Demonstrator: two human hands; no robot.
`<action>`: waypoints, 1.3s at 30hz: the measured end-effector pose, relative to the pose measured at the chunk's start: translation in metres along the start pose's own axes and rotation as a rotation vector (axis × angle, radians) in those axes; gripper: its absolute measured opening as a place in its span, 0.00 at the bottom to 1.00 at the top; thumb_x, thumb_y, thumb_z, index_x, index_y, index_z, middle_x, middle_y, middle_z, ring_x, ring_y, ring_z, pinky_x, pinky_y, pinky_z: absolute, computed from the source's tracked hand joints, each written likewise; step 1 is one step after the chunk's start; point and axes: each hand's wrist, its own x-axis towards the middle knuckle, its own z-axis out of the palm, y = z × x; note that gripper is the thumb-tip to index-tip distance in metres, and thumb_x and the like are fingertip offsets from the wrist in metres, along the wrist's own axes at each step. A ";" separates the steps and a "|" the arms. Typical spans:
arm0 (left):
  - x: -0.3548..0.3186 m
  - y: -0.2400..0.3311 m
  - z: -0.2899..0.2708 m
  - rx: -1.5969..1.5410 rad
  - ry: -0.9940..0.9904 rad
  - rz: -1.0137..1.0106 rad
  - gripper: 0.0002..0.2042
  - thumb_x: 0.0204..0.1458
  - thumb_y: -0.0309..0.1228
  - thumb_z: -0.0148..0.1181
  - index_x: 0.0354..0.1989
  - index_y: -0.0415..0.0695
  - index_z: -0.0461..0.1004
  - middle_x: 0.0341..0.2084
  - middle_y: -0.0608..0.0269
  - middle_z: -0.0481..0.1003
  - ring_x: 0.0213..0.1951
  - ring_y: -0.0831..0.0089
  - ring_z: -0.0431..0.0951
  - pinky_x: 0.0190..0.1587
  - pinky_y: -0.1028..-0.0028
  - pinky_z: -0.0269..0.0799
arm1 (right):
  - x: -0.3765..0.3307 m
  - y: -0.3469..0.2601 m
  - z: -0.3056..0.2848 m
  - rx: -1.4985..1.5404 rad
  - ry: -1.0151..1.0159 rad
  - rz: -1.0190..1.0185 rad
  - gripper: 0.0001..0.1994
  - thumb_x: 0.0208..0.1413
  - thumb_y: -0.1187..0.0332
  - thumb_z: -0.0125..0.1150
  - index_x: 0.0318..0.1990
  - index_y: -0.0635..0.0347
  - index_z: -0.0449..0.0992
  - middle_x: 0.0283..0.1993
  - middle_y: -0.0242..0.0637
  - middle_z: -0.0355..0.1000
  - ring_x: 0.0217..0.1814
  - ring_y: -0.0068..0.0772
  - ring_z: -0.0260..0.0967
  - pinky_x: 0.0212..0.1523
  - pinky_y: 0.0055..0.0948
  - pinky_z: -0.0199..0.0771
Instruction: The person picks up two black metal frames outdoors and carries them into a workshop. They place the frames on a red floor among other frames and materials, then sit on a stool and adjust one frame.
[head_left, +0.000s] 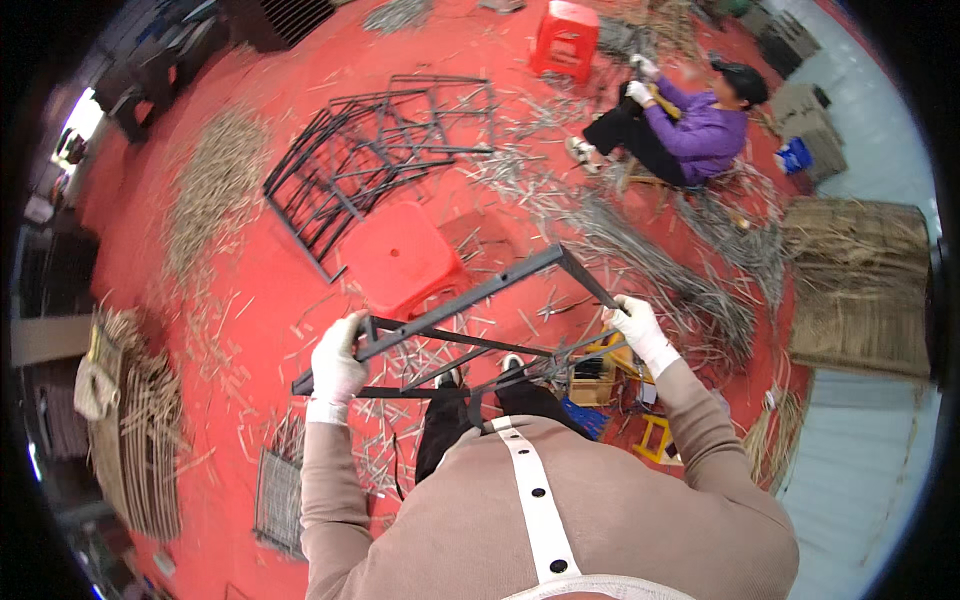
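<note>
I have a dark metal frame (490, 288) up at dial center, gripped in both white-gloved hands & tilted over the wearer's feet. L hand (338, 365), at 8 o'clock, is closed around the frame near its left end. R hand (640, 330), at 3 o'clock, is narrowed on the far right corner, fingers wrapped on the bar; exact fingertip contact I can't tell. Whether any part of the frame meets the floor, I can't tell either.

Just beyond the frame, at 10 o'clock, I see a red stool (400, 272); farther out at 11, a heap of similar dark frames (299, 237) lies on the red floor (330, 60). A 2nd red plastic stool (567, 35) stands near the top, approx. 1 o'clock.

At 2 o'clock a seated co-worker (705, 140) in purple top, black cap & white gloves handles something too small for me to ID. Gray strips (690, 270) spread btwn. that worker & the R hand, w/ a brown woven panel (860, 285) at 3 o'clock, well apart from the frame.

Tan strips (220, 175) lie in a pile at 10 o'clock; a stack of brown slatted material (150, 460) sits at 8, near the rim. Closer in, btwn. 7 & 8, a gray woven piece (278, 495) lies beside the L sleeve. A small yellow item (653, 438) shows at 4 o'clock, below the R forearm.
</note>
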 end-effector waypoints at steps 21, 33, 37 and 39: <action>-0.165 -0.101 0.115 0.773 -0.463 -0.544 0.18 0.59 0.34 0.54 0.58 0.53 0.71 0.43 0.57 0.77 0.45 0.59 0.78 0.45 0.58 0.71 | -0.018 0.214 0.114 -0.710 -0.620 0.365 0.21 0.60 0.54 0.61 0.50 0.62 0.81 0.49 0.49 0.81 0.54 0.46 0.78 0.57 0.40 0.74; -0.199 -0.257 0.088 0.978 -0.264 -0.620 0.15 0.52 0.32 0.58 0.49 0.61 0.76 0.39 0.60 0.80 0.44 0.58 0.83 0.42 0.56 0.77 | 0.017 0.275 0.196 -1.142 -0.961 -0.445 0.21 0.52 0.57 0.69 0.52 0.56 0.79 0.59 0.44 0.72 0.64 0.53 0.67 0.63 0.49 0.68; -0.219 -0.284 0.069 1.005 -0.198 -0.671 0.21 0.48 0.34 0.65 0.53 0.63 0.76 0.43 0.62 0.81 0.46 0.54 0.82 0.45 0.55 0.78 | 0.060 0.284 0.200 -1.076 -1.231 -0.502 0.19 0.53 0.60 0.66 0.51 0.56 0.80 0.61 0.43 0.72 0.68 0.54 0.64 0.68 0.53 0.62; -0.222 -0.281 0.070 0.913 -0.018 -0.541 0.13 0.47 0.29 0.63 0.43 0.47 0.80 0.35 0.50 0.80 0.41 0.48 0.80 0.44 0.57 0.75 | 0.091 0.287 0.202 -0.898 -1.339 -0.620 0.20 0.47 0.65 0.66 0.50 0.59 0.79 0.60 0.44 0.72 0.67 0.54 0.65 0.67 0.55 0.64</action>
